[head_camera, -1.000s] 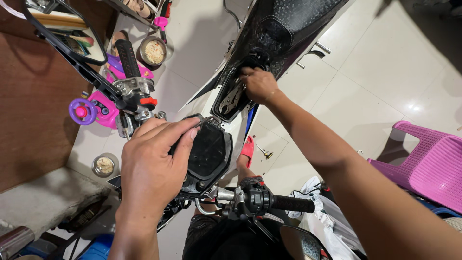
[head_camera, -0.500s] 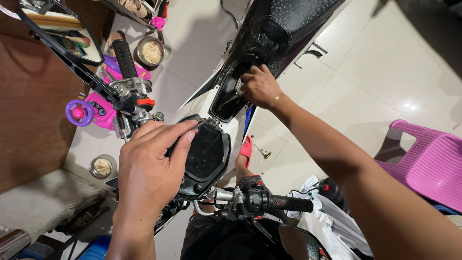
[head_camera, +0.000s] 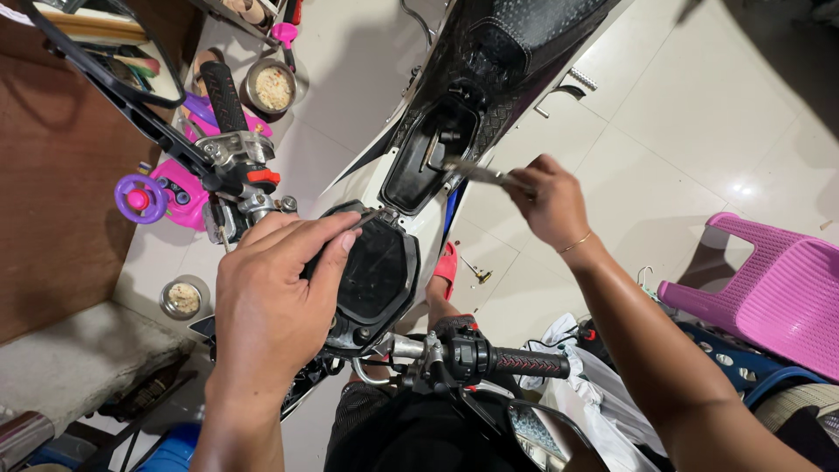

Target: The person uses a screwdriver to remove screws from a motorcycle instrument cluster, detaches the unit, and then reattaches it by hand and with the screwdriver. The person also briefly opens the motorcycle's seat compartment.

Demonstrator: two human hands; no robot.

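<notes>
The motorcycle's dark instrument panel (head_camera: pixel 376 275), between the handlebar grips, is pressed under the left hand (head_camera: pixel 275 297), fingers curled over its upper edge. A slim metal tool (head_camera: pixel 481 172) is pinched in the right hand (head_camera: pixel 549 205), above the open compartment (head_camera: pixel 428 157).

Pink plastic chair (head_camera: pixel 769 288), pink toy with purple wheel (head_camera: pixel 162 194), metal bowl (head_camera: pixel 269 87), red sandal (head_camera: pixel 445 269)

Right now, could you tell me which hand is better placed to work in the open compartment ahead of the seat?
Right, probably: the right hand holds a slim metal tool aimed at the compartment, while the left hand covers the instrument panel.
</notes>
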